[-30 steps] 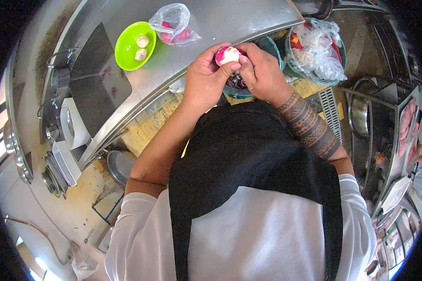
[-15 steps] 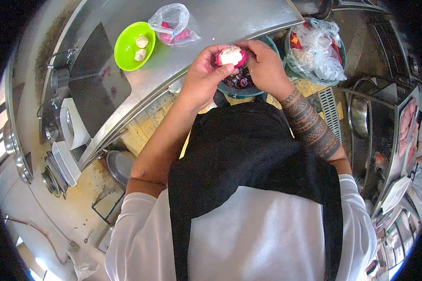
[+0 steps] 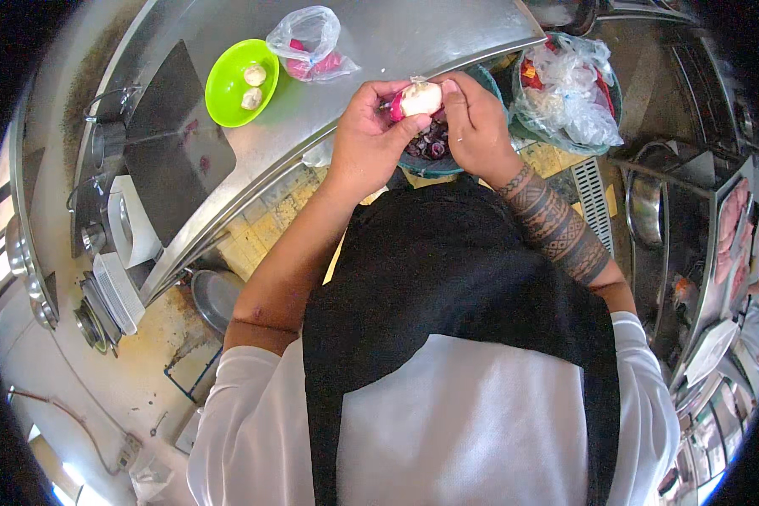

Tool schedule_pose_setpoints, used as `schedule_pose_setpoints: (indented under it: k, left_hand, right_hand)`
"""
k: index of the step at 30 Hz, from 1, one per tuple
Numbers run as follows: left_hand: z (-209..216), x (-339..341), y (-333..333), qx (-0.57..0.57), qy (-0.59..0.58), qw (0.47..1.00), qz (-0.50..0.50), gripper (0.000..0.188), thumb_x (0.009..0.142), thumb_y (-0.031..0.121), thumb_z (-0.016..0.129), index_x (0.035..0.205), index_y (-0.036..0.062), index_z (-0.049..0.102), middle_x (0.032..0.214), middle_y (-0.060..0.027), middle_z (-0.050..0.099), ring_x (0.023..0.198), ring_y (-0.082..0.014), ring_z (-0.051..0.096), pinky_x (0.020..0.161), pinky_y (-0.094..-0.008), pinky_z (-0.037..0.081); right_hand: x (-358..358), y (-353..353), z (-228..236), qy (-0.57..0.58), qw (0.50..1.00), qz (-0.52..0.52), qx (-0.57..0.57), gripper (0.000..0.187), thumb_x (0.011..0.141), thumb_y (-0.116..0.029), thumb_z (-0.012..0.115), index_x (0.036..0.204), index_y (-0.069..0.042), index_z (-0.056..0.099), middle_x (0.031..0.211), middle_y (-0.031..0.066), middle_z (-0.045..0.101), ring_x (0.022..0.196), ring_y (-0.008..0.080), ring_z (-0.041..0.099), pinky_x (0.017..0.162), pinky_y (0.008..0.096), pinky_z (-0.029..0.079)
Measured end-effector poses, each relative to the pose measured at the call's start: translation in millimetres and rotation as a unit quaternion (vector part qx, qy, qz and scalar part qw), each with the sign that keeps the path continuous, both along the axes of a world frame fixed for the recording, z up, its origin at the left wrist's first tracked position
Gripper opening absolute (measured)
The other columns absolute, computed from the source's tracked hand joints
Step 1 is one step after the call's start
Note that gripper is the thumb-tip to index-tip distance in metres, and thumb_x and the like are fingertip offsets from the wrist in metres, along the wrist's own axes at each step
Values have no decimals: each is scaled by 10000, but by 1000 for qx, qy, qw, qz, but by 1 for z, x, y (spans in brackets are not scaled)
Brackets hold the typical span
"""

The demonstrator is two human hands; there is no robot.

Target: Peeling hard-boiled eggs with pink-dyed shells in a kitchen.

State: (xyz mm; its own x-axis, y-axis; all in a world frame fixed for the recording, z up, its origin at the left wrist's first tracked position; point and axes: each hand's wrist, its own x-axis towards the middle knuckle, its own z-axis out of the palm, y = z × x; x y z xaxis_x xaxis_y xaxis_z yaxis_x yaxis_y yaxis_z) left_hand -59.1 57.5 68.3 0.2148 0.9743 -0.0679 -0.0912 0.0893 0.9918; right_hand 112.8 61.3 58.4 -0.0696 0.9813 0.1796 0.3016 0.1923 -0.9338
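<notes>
White egg (image 3: 422, 99) fills left hand (image 3: 374, 126) and right hand's (image 3: 479, 126) curled grip near counter edge (image 3: 489, 55).

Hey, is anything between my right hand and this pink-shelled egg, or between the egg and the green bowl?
Nothing visible separates your right hand from the egg. Toward the green bowl, only your left hand, holding the egg, is in the way; the clear bag lies close beside that path.

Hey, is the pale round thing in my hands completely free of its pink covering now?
No, some pink covering shows on the left end of the pale round thing, beside the left hand.
</notes>
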Motion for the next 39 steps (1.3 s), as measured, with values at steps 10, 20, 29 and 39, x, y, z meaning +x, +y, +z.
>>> schedule_pose_setpoints:
  k: [10,20,29,39]
  left_hand:
    - [6,-6,1,-79,-50,996,-11,402,936,-16,682,1304,2,522,1215,-123,640,1118,-218,647,940,-354,582]
    - [-4,-2,-4,-216,-279,933,74,285,1021,154,636,1249,18,531,1220,-126,631,1143,-255,641,1045,-459,526]
    - [-5,1,-10,-230,-324,916,49,299,1026,206,635,1249,28,549,1231,-94,622,1158,-218,610,1050,-416,497]
    - [-8,-1,-11,-238,-328,911,73,255,1028,213,630,1210,42,580,1196,-90,638,1146,-220,612,1018,-424,502]
  right_hand:
    - [-2,8,22,-54,994,23,93,209,1056,-132,473,1073,0,634,939,210,674,827,371,681,774,434,541]
    - [8,12,-7,-145,983,39,106,327,971,-167,610,1280,-67,648,1166,206,649,1078,385,632,957,456,494]
    - [0,13,1,-107,979,124,125,276,1021,-200,542,1198,-2,619,1090,210,670,1021,418,640,905,479,512]
    - [0,14,7,-88,982,129,109,269,1014,-181,534,1201,-6,615,1047,212,663,959,412,645,863,469,520]
